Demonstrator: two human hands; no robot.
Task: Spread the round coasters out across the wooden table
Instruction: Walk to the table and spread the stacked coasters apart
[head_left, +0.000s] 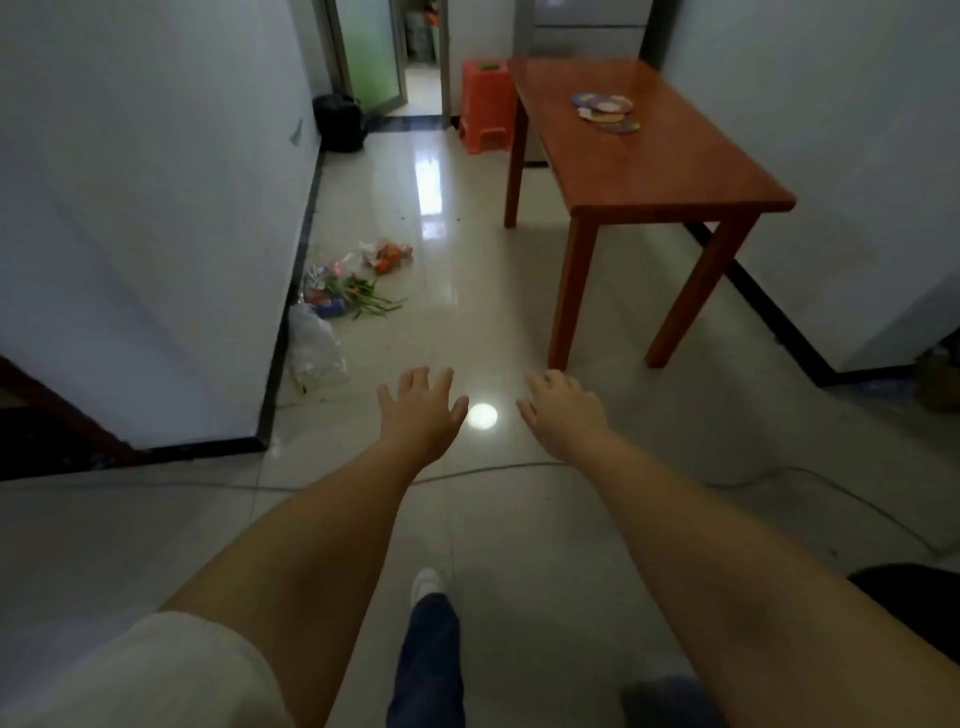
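1. The person is standing on the tiled floor, well apart from the wooden table. Both arms are extending forward at waist level.
2. The left hand is showing its back to the camera with fingers spread and is gripping nothing. The right hand is likewise empty, with fingers loosely extended.
3. The round coasters are lying in one overlapping cluster on the far half of the tabletop, toward the side nearest the right-hand wall. Their exact count cannot be told at this range.
4. The step in hand appears to be the approach: no coaster is within reach, so the spreading has not yet begun.
5. For a clean approach, the walker is best heading along the open floor on the table's long left side, clear of the near table leg.
6. The litter on the floor and the clear plastic bag are lying beside the left wall; keeping to the centre line is avoiding both.
7. A thin cable is running across the floor just ahead of the feet; stepping over it is advisable.
8. On arrival, flat open palms are likely working best: press lightly on one coaster at a time and slide it outward, filling the bare near half of the tabletop first.
9. The orange stool is standing at the table's far left corner and may be limiting access there.
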